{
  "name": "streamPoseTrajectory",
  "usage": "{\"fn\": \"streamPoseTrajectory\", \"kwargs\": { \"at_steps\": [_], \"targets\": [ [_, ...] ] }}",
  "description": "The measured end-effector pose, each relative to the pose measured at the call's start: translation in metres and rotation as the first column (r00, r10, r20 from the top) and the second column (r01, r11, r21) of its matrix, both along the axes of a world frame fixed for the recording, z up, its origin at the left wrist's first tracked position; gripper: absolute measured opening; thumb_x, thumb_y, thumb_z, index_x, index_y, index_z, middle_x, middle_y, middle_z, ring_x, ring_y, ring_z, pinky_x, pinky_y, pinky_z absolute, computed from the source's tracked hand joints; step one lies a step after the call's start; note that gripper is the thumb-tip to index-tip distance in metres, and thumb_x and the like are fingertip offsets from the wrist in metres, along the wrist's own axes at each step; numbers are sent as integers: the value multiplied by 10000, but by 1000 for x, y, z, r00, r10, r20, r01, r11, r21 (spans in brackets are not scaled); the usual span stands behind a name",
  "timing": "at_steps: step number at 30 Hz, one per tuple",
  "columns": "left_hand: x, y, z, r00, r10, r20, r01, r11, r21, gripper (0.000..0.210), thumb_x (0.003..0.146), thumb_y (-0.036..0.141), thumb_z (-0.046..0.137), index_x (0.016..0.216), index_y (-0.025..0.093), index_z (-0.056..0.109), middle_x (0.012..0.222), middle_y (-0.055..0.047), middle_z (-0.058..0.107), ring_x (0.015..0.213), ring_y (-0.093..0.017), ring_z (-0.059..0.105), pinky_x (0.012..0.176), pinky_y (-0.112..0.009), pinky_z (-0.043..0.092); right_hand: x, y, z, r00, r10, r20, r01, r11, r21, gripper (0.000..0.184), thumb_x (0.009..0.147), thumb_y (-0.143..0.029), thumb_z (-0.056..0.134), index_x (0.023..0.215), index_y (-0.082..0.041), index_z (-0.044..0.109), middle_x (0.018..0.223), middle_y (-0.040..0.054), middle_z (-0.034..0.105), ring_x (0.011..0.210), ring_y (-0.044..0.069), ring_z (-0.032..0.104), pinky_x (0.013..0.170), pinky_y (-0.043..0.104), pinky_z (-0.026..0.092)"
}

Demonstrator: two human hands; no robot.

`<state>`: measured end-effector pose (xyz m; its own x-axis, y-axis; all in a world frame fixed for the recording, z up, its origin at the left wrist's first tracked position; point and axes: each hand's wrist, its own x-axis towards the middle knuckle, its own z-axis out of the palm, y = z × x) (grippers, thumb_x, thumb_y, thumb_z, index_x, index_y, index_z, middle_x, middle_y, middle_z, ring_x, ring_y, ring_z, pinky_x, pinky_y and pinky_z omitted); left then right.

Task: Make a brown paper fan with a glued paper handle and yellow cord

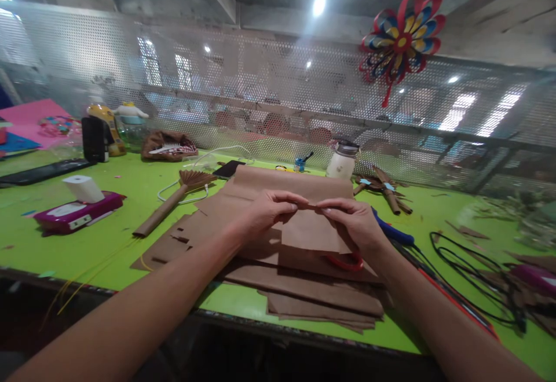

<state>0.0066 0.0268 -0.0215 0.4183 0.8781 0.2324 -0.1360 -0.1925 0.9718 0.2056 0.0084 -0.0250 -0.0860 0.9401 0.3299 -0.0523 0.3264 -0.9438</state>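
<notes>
Between my two hands is a piece of brown kraft paper (311, 232), pinched along its top edge. My left hand (273, 211) grips that edge near its left end, thumb and fingers together. On the other side my right hand (353, 220) pinches the same edge near its right end. The edge between the fingertips looks narrowly folded or rolled. Below it lie larger brown paper sheets (304, 275), stacked and partly folded. A red ring-shaped handle (353, 264) shows partly under the held piece; the rest of it is hidden.
To the left lie a brown paper broom shape (167, 208) and a purple power strip (78, 211) with a white plug. At right are a blue-handled tool (393, 228) and a coiled black cable (469, 272). A white bottle (342, 162) stands behind, before a perforated metal screen (260, 92).
</notes>
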Motion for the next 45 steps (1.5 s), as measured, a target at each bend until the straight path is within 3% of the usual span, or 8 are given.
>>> {"fn": "streamPoseTrajectory", "kwargs": {
  "at_steps": [3, 8, 16, 27, 33, 37, 41, 45],
  "targets": [
    [2, -1, 1, 1000, -19, 17, 20, 998, -58, 167, 731, 284, 627, 808, 148, 686, 676, -34, 587, 551, -94, 419, 496, -242, 264, 1, 0, -3, 998, 13, 61, -15, 1000, 20, 127, 659, -247, 704, 765, -190, 745, 631, 26, 692, 516, 114, 548, 488, 237, 418],
    [3, -1, -1, 994, 1, -108, -17, 989, -146, 284, 731, 429, 629, 677, 157, 570, 553, 39, 446, 484, -70, 347, 468, -226, 229, 1, -1, -6, 977, 14, 215, -42, 991, 128, 119, 697, -252, 679, 774, -192, 747, 717, 35, 727, 667, 164, 653, 624, 265, 508],
    [-1, -1, -6, 955, -204, -216, 192, 978, -77, 343, 801, 442, 539, 588, 174, 522, 514, 37, 373, 470, -87, 299, 478, -266, 204, 3, 2, -10, 956, 33, 292, -95, 975, 200, 129, 715, -251, 655, 786, -200, 749, 824, 52, 739, 798, 208, 672, 781, 347, 527],
    [3, -1, -6, 967, -117, -227, 106, 993, -60, 244, 732, 363, 634, 649, 136, 602, 557, 38, 437, 529, -79, 329, 522, -243, 227, 5, 3, -6, 944, 46, 327, -122, 969, 216, 117, 732, -250, 647, 775, -190, 738, 795, 47, 727, 761, 183, 652, 732, 312, 507],
    [3, -1, -6, 966, -73, -249, 58, 996, -67, 248, 712, 374, 652, 653, 137, 610, 539, 36, 450, 509, -78, 340, 509, -238, 235, 12, 7, -7, 932, -28, 361, -34, 986, 164, 309, 717, -254, 653, 1017, -189, 686, 903, 46, 713, 776, 169, 632, 694, 282, 482],
    [2, 2, -8, 962, -30, -272, 28, 1000, -10, 271, 710, 391, 649, 649, 129, 610, 559, 24, 476, 519, -79, 369, 519, -237, 253, 15, 10, -6, 931, -90, 354, 54, 992, 110, 231, 707, -242, 607, 895, -165, 718, 801, 39, 712, 717, 165, 612, 666, 276, 460],
    [4, 1, -7, 962, -4, -274, 13, 999, 31, 262, 708, 382, 648, 678, 122, 629, 618, 0, 531, 558, -91, 429, 551, -237, 309, 14, 13, -5, 922, -189, 339, 135, 975, 175, 270, 711, -239, 542, 902, -176, 723, 847, 33, 711, 772, 180, 606, 711, 292, 447],
    [4, -3, -3, 955, -10, -298, 22, 999, 37, 241, 721, 366, 634, 668, 130, 627, 562, 9, 524, 529, -94, 443, 536, -235, 329, 10, 9, -2, 906, -142, 399, 78, 982, 172, 229, 696, -240, 513, 721, -158, 725, 694, 26, 671, 707, 178, 581, 679, 284, 434]
  ]
}}
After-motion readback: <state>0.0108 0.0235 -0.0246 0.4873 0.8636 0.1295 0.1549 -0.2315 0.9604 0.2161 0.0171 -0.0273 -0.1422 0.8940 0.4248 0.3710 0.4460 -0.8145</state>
